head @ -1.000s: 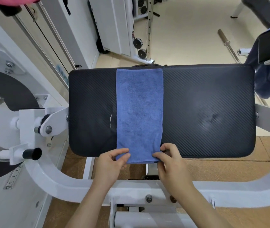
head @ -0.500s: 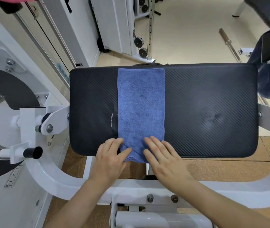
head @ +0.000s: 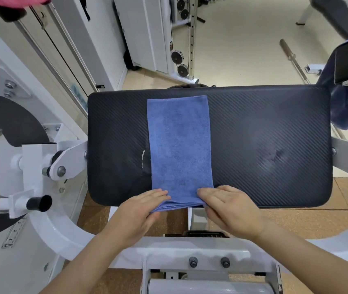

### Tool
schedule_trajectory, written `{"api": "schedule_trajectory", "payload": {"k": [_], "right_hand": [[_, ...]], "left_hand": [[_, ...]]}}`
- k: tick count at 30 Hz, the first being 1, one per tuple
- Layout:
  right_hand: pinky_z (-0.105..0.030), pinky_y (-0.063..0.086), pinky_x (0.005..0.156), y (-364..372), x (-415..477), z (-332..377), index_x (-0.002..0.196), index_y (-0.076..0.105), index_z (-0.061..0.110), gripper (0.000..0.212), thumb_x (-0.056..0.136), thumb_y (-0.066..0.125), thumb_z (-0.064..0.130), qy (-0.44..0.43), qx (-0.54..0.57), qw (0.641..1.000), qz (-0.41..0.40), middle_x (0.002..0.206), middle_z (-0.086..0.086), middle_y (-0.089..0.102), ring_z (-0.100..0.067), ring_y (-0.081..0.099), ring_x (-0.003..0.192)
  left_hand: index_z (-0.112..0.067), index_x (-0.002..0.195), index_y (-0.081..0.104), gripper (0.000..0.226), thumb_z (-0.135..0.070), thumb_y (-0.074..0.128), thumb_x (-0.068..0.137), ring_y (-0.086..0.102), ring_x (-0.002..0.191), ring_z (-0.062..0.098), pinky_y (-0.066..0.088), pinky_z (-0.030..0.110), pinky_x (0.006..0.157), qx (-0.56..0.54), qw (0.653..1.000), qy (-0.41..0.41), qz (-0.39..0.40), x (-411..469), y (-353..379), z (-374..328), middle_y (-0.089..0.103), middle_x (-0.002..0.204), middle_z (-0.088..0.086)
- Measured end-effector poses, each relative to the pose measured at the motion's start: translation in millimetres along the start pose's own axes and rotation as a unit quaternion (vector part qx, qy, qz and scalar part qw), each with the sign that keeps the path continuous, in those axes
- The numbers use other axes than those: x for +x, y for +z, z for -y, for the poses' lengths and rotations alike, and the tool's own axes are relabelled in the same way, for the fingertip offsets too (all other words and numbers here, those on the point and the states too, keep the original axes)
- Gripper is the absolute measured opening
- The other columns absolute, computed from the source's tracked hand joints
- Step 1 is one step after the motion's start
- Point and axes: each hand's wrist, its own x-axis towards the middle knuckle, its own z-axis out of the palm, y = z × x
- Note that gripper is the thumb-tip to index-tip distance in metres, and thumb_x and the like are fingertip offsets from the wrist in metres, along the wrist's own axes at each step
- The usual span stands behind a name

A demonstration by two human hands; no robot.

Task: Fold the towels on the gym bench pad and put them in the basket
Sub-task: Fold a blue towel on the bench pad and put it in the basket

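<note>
So far the blue towel (head: 179, 145) lies as a long folded strip across the black pad (head: 264, 134), my left hand (head: 139, 213) and right hand (head: 230, 209) pinching its near corners, and I reckon cross-folds and the unseen basket remain.

- A folded blue towel (head: 179, 145) is lying as a strip across the black bench pad (head: 275, 134), its near end overhanging the front edge.
- The left hand (head: 139, 211) and right hand (head: 230, 209) are pinching its near corners.
</note>
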Motion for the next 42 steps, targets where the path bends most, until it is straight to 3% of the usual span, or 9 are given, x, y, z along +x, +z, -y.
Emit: {"api": "schedule_trajectory", "payload": {"k": [4, 8, 12, 16, 20, 22, 26, 28, 42], "right_hand": [[-0.033, 0.051, 0.068, -7.8, 0.2, 0.3, 0.102, 0.063, 0.013, 0.031, 0.102, 0.037, 0.031, 0.052, 0.044, 0.998, 0.015, 0.079, 0.005, 0.065, -0.020, 0.056, 0.062], [-0.027, 0.045, 0.068, -25.7, 26.7, 4.9, 0.109, 0.054, 0.031, 0.030, 0.093, 0.044, 0.054, 0.234, 0.170, 0.957, 0.036, 0.080, 0.012, 0.065, -0.013, 0.058, 0.072], [-0.030, 0.053, 0.079, -48.3, 75.5, -9.3, 0.115, 0.057, 0.037, 0.053, 0.069, 0.082, 0.032, 0.305, 0.409, 0.860, -0.002, 0.089, 0.002, 0.069, -0.010, 0.065, 0.082], [-0.041, 0.047, 0.082, -63.8, 115.2, -28.9, 0.110, 0.065, 0.028, 0.050, 0.061, 0.068, 0.019, 0.325, 0.609, 0.724, -0.017, 0.097, -0.016, 0.060, -0.024, 0.057, 0.089], [-0.028, 0.044, 0.064, -75.0, 146.8, -39.9, 0.105, 0.065, 0.015, 0.046, 0.062, 0.050, 0.013, 0.366, 0.690, 0.624, -0.020, 0.089, -0.003, 0.063, -0.017, 0.057, 0.070], [-0.025, 0.041, 0.061, -73.2, 160.7, -38.5, 0.096, 0.071, 0.021, 0.025, 0.074, 0.059, 0.022, 0.391, 0.636, 0.664, -0.029, 0.080, 0.003, 0.063, -0.018, 0.054, 0.065], [-0.020, 0.050, 0.067, -54.7, 175.6, -43.9, 0.092, 0.069, 0.030, 0.014, 0.085, 0.063, 0.019, 0.375, 0.345, 0.857, -0.071, 0.082, 0.014, 0.070, -0.001, 0.064, 0.079], [-0.022, 0.046, 0.066, -48.5, 178.7, -46.2, 0.096, 0.064, 0.025, 0.012, 0.092, 0.055, 0.019, 0.367, 0.250, 0.893, -0.077, 0.084, 0.012, 0.067, -0.005, 0.060, 0.080], [-0.034, 0.038, 0.054, -17.1, 179.3, -45.4, 0.104, 0.054, 0.004, 0.011, 0.098, 0.047, 0.010, 0.321, 0.083, 0.932, -0.148, 0.106, -0.012, 0.048, -0.027, 0.050, 0.065]], "left_hand": [[-0.031, 0.131, 0.056, 0.040, -0.039, 0.043, 0.095, 0.062, 0.097, -0.002, 0.044, 0.009, 0.082, -0.051, 0.997, -0.058, -0.008, -0.8, -4.9, -15.4, 0.066, 0.109, -0.024], [-0.032, 0.116, 0.061, 0.032, -0.048, 0.042, 0.096, 0.057, 0.061, 0.011, 0.043, 0.022, 0.055, -0.150, 0.981, -0.105, -0.057, 18.9, -17.7, -22.2, 0.061, 0.067, -0.009], [-0.012, 0.089, 0.064, 0.045, -0.052, 0.042, 0.089, 0.056, 0.070, 0.024, 0.046, 0.042, 0.065, -0.220, 0.957, -0.121, -0.149, 46.2, -41.9, -31.0, 0.060, 0.075, 0.008], [-0.004, 0.091, 0.065, 0.035, -0.037, 0.052, 0.096, 0.061, 0.079, 0.023, 0.050, 0.041, 0.070, -0.309, 0.892, -0.234, -0.233, 80.1, -68.8, -35.0, 0.064, 0.087, 0.015], [-0.016, 0.091, 0.067, 0.024, -0.034, 0.053, 0.097, 0.067, 0.084, 0.015, 0.055, 0.034, 0.075, -0.368, 0.835, -0.307, -0.269, 114.9, -77.1, -26.4, 0.070, 0.091, 0.005], [-0.009, 0.095, 0.065, 0.029, -0.035, 0.053, 0.097, 0.068, 0.085, 0.021, 0.056, 0.040, 0.077, -0.383, 0.821, -0.325, -0.273, 125.5, -73.5, -19.0, 0.070, 0.095, 0.011], [0.002, 0.091, 0.060, 0.039, -0.036, 0.054, 0.096, 0.055, 0.067, 0.014, 0.051, 0.035, 0.062, -0.356, 0.815, -0.331, -0.315, 136.1, -67.5, -8.5, 0.061, 0.076, 0.012], [0.002, 0.086, 0.056, 0.040, -0.037, 0.053, 0.096, 0.047, 0.063, 0.012, 0.042, 0.029, 0.057, -0.326, 0.827, -0.318, -0.329, 138.4, -66.1, -6.6, 0.053, 0.072, 0.005], [-0.016, 0.080, 0.046, 0.040, -0.050, 0.035, 0.099, 0.055, 0.060, 0.020, 0.043, 0.035, 0.056, -0.019, 0.906, -0.308, -0.289, 152.4, -68.3, 7.4, 0.055, 0.065, -0.001]]}}
